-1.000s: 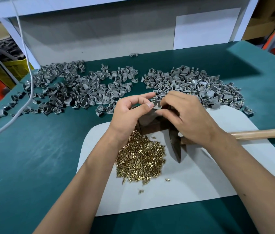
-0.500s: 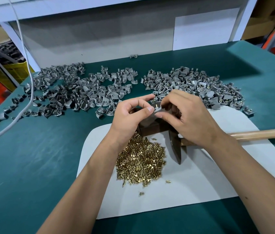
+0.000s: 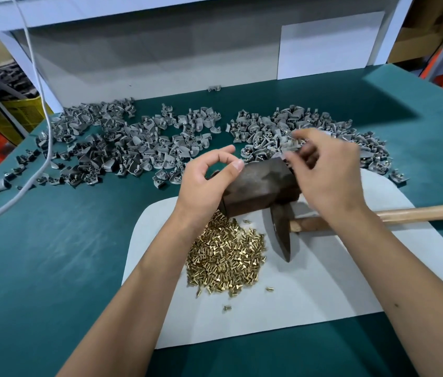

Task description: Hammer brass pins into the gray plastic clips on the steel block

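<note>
Fingers (image 3: 232, 167) of both hands curl above the block (image 3: 258, 186).

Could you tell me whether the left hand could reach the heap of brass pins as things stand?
Probably yes: the left hand hovers just above the heap of brass pins on the white mat, nothing lies between them, and it appears to hold nothing.

We see both bare forearms entering from the 6 o'clock edge and converging toward the centre. The left hand (image 3: 206, 177) sits at about 11 o'clock of centre, palm turned right, thumb and forefinger curved into a ring with their tips close together; whether they pinch anything cannot be told. The right hand (image 3: 328, 172), at 1 o'clock, is raised with its back toward us, fingers loosely curled and motion-blurred, their contents unclear.
</note>
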Motion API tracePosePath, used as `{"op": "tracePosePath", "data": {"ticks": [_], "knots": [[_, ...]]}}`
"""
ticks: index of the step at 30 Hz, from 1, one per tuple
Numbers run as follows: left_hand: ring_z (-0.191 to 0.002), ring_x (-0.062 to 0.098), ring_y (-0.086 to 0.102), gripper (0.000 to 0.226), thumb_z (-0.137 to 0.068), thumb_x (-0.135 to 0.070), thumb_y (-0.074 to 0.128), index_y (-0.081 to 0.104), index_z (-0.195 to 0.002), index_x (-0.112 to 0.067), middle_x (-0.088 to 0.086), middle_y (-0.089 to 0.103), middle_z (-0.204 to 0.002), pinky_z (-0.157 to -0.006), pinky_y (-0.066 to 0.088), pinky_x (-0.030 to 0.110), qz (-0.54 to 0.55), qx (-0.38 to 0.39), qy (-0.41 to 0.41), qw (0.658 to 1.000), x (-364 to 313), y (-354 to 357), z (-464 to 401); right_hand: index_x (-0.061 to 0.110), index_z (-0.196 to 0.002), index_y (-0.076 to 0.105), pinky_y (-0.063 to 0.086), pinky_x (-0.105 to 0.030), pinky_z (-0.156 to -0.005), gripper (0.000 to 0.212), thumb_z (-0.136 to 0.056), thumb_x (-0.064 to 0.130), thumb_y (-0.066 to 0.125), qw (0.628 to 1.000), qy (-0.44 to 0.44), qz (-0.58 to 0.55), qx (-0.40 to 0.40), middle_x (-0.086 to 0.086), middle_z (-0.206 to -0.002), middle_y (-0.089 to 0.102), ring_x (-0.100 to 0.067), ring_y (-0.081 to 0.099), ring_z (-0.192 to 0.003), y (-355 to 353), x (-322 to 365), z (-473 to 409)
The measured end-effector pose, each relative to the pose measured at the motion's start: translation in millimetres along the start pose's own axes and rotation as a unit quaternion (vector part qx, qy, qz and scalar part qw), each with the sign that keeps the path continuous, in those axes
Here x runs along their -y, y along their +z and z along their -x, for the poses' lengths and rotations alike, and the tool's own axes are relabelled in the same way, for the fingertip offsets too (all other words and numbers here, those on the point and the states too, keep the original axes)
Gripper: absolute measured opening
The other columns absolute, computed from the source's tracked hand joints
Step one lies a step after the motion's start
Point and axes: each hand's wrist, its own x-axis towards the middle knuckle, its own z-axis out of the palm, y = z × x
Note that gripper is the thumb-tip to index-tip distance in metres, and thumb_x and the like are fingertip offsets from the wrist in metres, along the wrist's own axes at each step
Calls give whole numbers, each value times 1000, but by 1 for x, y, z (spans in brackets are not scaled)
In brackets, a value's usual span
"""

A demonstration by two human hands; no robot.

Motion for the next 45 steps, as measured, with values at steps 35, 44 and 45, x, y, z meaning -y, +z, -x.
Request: {"op": "tracePosePath", "data": {"ticks": [35, 44, 45], "knots": [[-98, 33, 65, 18, -85, -9, 63, 75, -99, -13, 9, 75, -97, -93, 52, 37, -435, -175, -70, 880, 27, -60, -10, 42, -86, 80, 25, -45, -102, 8, -80, 37, 83, 906, -212, 108, 351, 7, -138, 48, -24, 29, -132, 0, 42, 16], [-80, 16, 66, 31, -80, 1, 70, 71, -91, -28, -8, 68, -84, -70, 45, 25, -365, -169, -94, 911, 27, -61, -15, 23, -91, 67, 40, -45, -100, 3, -93, 22, 70, 946, -225, -15, 234, 9, -112, 58, -18, 44, -114, 6, 38, 21], [-80, 15, 65, 36, -78, 2, 70, 68, -99, -27, -7, 67, -87, -69, 47, 27, -354, -169, -97, 915, 26, -61, -15, 20, -93, 64, 43, -43, -96, 3, -95, 19, 67, 952, -220, -26, 213, 9, -105, 59, -18, 47, -107, 6, 38, 21]]}}
